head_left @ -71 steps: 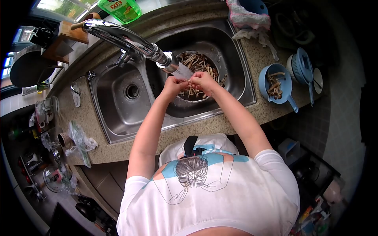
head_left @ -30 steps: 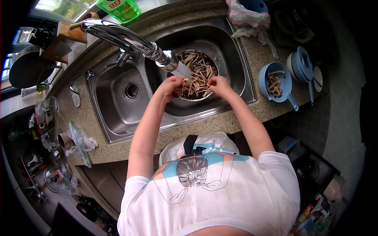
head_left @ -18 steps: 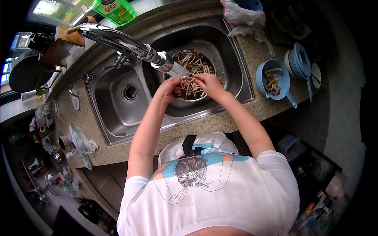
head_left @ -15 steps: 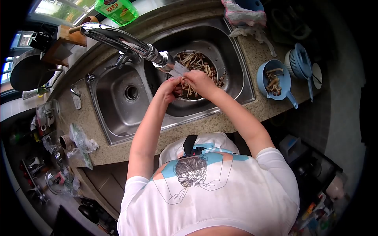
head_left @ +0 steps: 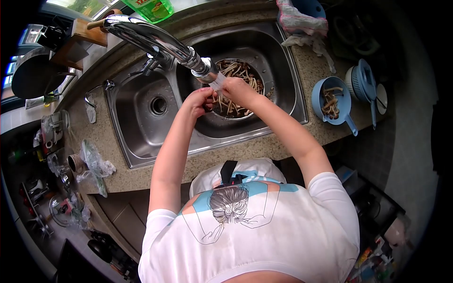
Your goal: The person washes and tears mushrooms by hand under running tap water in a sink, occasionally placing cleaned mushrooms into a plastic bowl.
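Water runs from the chrome faucet point(head_left: 205, 69) over both hands. My left hand point(head_left: 200, 101) has its fingers curled under the stream, closed on a thin mushroom of which little shows. My right hand point(head_left: 237, 89) is closed beside it, right under the spout; its fingertips are hidden by the hand and the water. Below the hands, a round bowl of thin-stemmed brown mushrooms point(head_left: 244, 72) stands in the right basin point(head_left: 279, 61). To the right on the counter, more mushrooms point(head_left: 330, 106) lie in a blue colander with a handle point(head_left: 343, 104).
The left basin point(head_left: 141, 120) has a drain. A green soap bottle point(head_left: 158, 10) stands behind the faucet. Plastic bags point(head_left: 96, 162) lie on the left counter point(head_left: 127, 178). A blue lidded basket point(head_left: 363, 80) is at the far right, a pink-edged cloth point(head_left: 299, 23) at the back.
My right hand has moved left from the bowl's right side to beside my left hand, under the water. My left hand has stayed near the bowl's left edge. The view has shifted slightly.
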Demonstrator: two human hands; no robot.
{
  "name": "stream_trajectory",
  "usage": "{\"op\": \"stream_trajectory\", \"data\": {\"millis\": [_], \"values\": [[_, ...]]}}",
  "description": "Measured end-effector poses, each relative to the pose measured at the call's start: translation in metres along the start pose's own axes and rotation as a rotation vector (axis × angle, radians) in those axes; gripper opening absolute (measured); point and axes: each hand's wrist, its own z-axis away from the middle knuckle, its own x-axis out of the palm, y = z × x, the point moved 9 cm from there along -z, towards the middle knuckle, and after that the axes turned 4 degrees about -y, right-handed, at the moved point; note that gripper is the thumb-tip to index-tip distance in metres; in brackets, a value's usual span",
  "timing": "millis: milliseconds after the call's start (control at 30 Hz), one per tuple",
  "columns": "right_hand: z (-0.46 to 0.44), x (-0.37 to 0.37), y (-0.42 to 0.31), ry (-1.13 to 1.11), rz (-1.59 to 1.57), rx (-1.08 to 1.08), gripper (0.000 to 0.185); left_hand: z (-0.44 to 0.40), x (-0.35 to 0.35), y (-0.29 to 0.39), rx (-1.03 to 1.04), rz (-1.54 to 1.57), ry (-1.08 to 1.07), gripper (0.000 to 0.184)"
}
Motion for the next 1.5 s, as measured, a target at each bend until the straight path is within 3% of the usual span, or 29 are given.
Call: {"op": "stream_trajectory", "data": {"millis": [200, 567, 667, 733, 867, 933, 1100, 1200, 1267, 1333, 1433, 1500], "values": [[0.000, 0.003, -0.005, -0.083, 0.092, 0.008, 0.014, -0.004, -0.002, -0.006, -0.044, -0.082, 0.055, 0.017], [0.005, 0.010, -0.007, -0.097, 0.074, 0.052, 0.018, -0.009, -0.001, -0.021, -0.081, -0.096, -0.056, 0.013], [0.008, 0.009, -0.001, -0.037, -0.159, 0.059, 0.016, -0.009, -0.006, -0.028, -0.093, -0.132, -0.029, 0.014], [0.012, 0.022, 0.014, -0.115, -0.383, 0.212, 0.012, -0.007, -0.005, -0.029, -0.106, -0.145, -0.027, 0.015], [0.018, 0.037, 0.030, -0.095, -0.421, 0.217, 0.009, -0.004, -0.002, -0.031, -0.139, -0.181, -0.049, 0.014], [0.026, 0.059, 0.048, -0.119, -1.025, 0.449, 0.011, -0.004, 0.001, -0.030, -0.139, -0.175, -0.085, 0.015], [0.048, 0.062, 0.058, -0.117, -1.201, 0.650, 0.014, -0.001, 0.015, -0.021, -0.099, -0.142, -0.126, 0.014], [0.077, 0.063, 0.078, -0.238, -0.835, 0.687, 0.012, -0.001, 0.021, -0.008, 0.011, -0.130, -0.044, 0.013], [0.098, 0.044, 0.091, -0.383, -0.194, 0.656, 0.013, -0.004, 0.022, 0.003, 0.090, -0.211, 0.000, 0.012], [0.123, 0.024, 0.094, -0.454, 0.234, 0.684, 0.018, -0.015, 0.019, 0.010, 0.136, -0.262, 0.017, 0.011], [0.154, 0.033, 0.125, -0.580, 0.426, 0.785, 0.016, -0.009, 0.035, 0.026, 0.231, -0.344, 0.085, 0.009], [0.148, 0.036, 0.122, -0.517, 0.406, 0.739, 0.016, 0.002, 0.050, 0.038, 0.282, -0.371, 0.142, 0.009]]}}
